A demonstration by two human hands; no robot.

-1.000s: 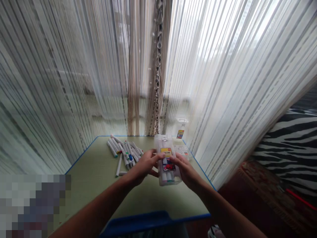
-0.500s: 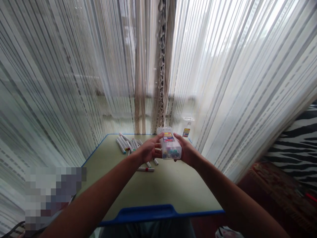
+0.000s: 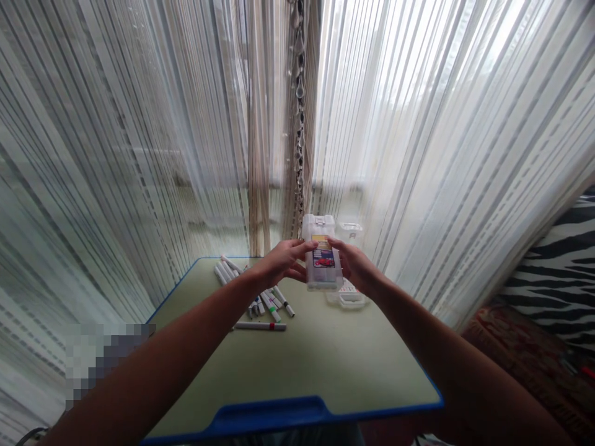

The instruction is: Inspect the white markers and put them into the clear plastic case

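Between my two hands, above the far part of the table, is a clear plastic case (image 3: pixel 323 277) with a latch at its far end. A label with a red car covers part of its face. My left hand (image 3: pixel 284 260) grips the case's left side, thumb on top. From the right, my right hand (image 3: pixel 357 267) holds it the same way. Behind and below my right hand lies a second clear case (image 3: pixel 352 300), partly hidden. Several white markers (image 3: pixel 272 303) with coloured bands lie in a loose pile left of the case, partly behind my left arm.
The pale green table (image 3: pixel 288 371) has a blue rim with a raised lip at the near edge. String curtains (image 3: pixel 214 124) and a beaded strand (image 3: pixel 300 93) hang just behind it. Zebra-striped cloth (image 3: pixel 553 266) is at the right.
The held case has tilted, its labelled face now turned more toward me and its coloured end out of sight. My view has shifted, and more of the second case shows.
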